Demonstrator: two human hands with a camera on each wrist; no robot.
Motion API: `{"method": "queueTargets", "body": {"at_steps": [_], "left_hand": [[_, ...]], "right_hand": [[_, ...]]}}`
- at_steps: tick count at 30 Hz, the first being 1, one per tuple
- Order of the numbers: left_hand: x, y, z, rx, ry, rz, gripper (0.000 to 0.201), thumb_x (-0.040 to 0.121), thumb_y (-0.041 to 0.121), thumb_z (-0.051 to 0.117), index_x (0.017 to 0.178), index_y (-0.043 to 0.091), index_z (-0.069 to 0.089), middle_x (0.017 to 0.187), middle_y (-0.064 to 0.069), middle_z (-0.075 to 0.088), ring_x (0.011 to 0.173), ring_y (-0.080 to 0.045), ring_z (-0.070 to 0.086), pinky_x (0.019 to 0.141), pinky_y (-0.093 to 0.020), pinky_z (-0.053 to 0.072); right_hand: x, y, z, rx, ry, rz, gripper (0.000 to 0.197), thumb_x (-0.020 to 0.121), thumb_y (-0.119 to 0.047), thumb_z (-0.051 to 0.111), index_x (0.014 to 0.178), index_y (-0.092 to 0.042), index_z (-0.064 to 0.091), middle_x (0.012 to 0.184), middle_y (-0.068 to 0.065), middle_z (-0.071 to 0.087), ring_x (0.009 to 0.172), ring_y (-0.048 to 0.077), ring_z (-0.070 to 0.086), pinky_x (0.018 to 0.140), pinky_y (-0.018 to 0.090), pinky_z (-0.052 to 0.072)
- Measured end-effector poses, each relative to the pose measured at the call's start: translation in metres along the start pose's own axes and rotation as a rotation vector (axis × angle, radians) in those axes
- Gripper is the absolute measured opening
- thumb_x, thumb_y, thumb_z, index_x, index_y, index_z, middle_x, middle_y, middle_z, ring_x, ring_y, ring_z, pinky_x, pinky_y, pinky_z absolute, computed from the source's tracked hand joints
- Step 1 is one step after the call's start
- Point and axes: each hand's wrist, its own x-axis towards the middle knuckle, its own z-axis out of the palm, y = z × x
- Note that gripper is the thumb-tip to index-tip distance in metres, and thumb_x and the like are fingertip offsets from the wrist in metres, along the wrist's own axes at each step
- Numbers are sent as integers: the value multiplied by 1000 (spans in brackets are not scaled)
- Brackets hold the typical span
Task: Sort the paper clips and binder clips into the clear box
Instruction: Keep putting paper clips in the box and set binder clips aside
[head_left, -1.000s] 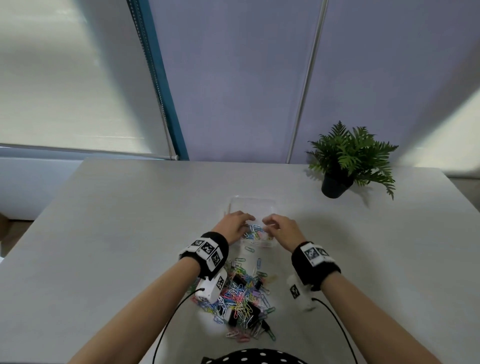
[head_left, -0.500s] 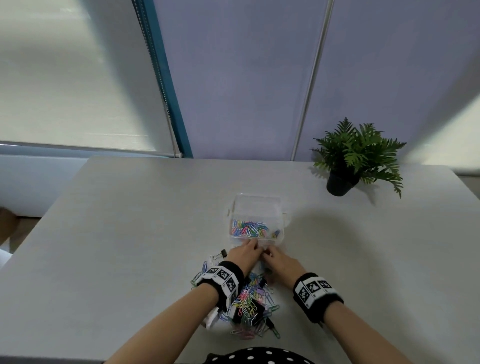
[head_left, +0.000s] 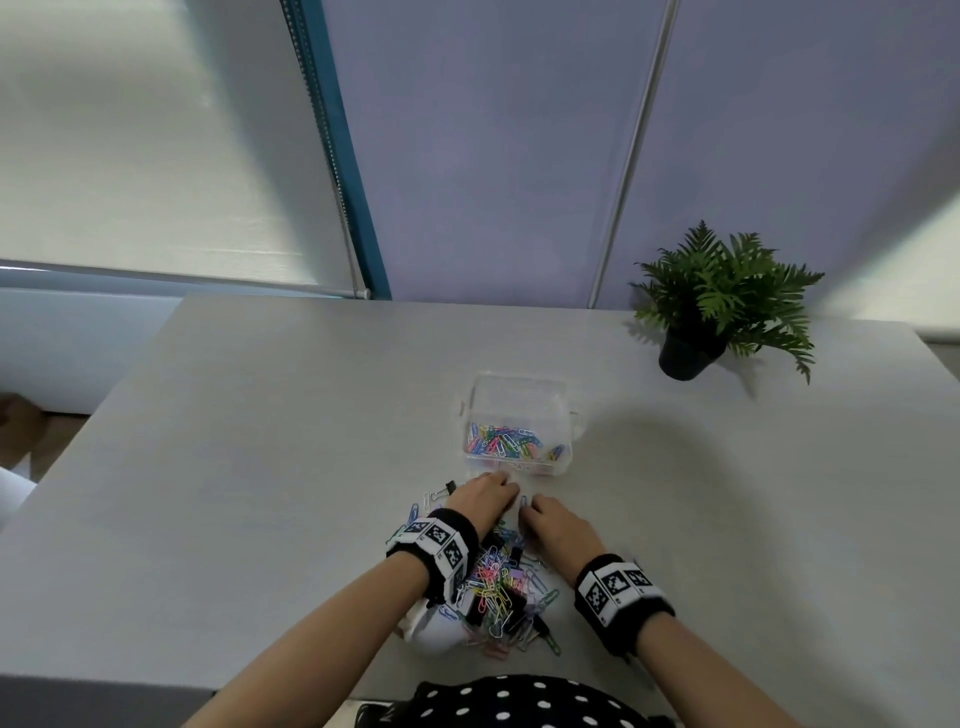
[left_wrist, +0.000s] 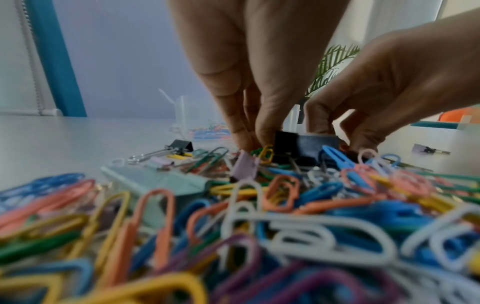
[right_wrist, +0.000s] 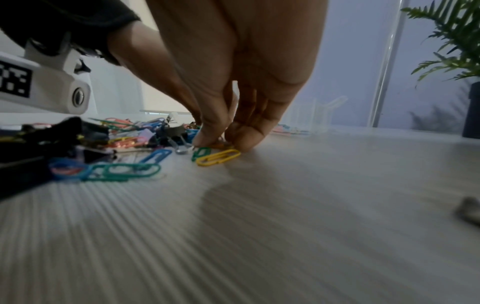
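Observation:
The clear box stands mid-table, with coloured paper clips in its near compartment and the far one bare. In front of it lies a mixed pile of paper clips and binder clips. My left hand is down at the pile's far edge; its fingertips pinch at green and yellow paper clips beside a black binder clip. My right hand is next to it, and its thumb and fingers pinch an orange paper clip on the table, by a yellow paper clip.
A potted fern stands at the back right. A black binder clip lies just left of my left hand. A lilac binder clip lies apart, right of the pile. The table's front edge is close behind the pile.
Both hands have come back from over the clear box to the far edge of the pile and lowered their fingertips onto the clips. The box now shows uncovered.

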Motion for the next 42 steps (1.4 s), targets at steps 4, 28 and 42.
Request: {"method": "queueTargets", "body": {"at_steps": [4,28,42], "left_hand": [[-2,0,-2,33,-21,4,17,92,6,41,105,2,50,111,-18,54,100,-32,55,81,-42,46],[-6,10,1,124,-83,32,25,90,8,50,115,4,50,120,-15,53,114,-31,48,94,-42,45],[0,7,-25,-503,-69,-88,18,89,0,49,98,0,65,96,-11,66,84,-18,64,78,-22,51]], "right_hand": [[1,4,0,-38,-15,25,25,92,-14,42,115,-5,46,120,13,47,114,26,42,80,38,42],[-14,6,4,185,113,190,8,85,-15,52,86,-17,45,101,10,58,92,25,51,66,32,36],[-15,33,-11,946,218,350,19,81,1,63,70,-14,62,50,-7,62,40,-1,53,46,11,44]]}}
